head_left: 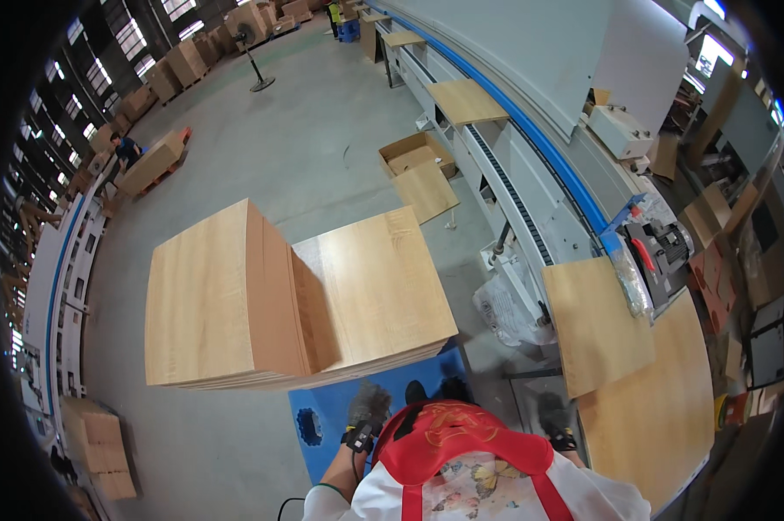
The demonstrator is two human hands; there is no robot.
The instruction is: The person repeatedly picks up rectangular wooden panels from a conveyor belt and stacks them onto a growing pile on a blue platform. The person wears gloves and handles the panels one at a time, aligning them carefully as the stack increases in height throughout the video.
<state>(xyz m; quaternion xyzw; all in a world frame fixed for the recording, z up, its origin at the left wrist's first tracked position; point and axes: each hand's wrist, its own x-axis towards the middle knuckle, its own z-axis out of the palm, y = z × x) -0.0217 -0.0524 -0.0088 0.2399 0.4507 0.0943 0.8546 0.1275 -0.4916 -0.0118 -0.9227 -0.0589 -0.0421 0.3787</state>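
My left hand (370, 406), in a grey glove, hangs loosely over a blue platform (331, 425), just short of a stack of wood-grain panels (366, 291). Its fingers look loose and nothing shows in them. On the left half of the stack, a taller pile of panels (202, 300) rises with its brown edges facing right. My right hand (555, 415), gloved in dark grey, hangs beside the near panels on my right, seemingly holding nothing; its fingers are blurred. A smaller panel (596, 321) there overlaps a larger panel (661, 391). Both wrists carry dark straps.
A conveyor (505, 187) with a blue rail runs away along the right, carrying a panel (466, 102). Beside it lie an open cardboard box (416, 156) and plastic wrap (505, 313). A standing fan (257, 74) and a person (127, 149) by a pallet stack are far left.
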